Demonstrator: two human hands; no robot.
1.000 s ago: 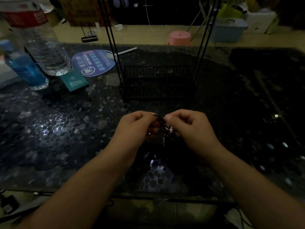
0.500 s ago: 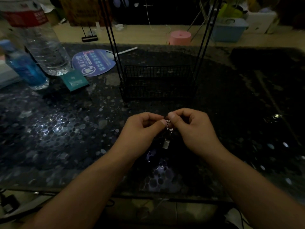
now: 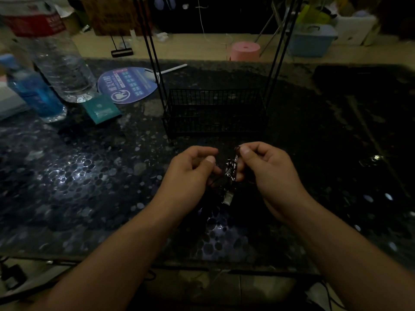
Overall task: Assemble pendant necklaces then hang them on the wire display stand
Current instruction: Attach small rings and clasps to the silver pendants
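A dark, silver-flecked pendant (image 3: 231, 168) hangs from a thin black cord, with a small silver tag (image 3: 227, 198) dangling below it. My right hand (image 3: 267, 169) pinches the cord's top loop between thumb and forefinger. My left hand (image 3: 190, 169) is just left of the pendant, thumb and fingers curled and pinching the cord's lower strand. The black wire display stand (image 3: 213, 113) sits right behind my hands, its basket base on the table and its thin uprights rising out of view.
Dark pebble-patterned table (image 3: 89, 176). At the back left stand a large clear water bottle (image 3: 58, 63) and a small blue bottle (image 3: 33, 95), with a teal packet (image 3: 101, 108) and a round blue fan (image 3: 128, 84) beside them. A pink stool (image 3: 246, 50) is beyond the table.
My hands have drawn apart. The right hand has lifted the cord's loop up and right, so the pendant now hangs free between them.
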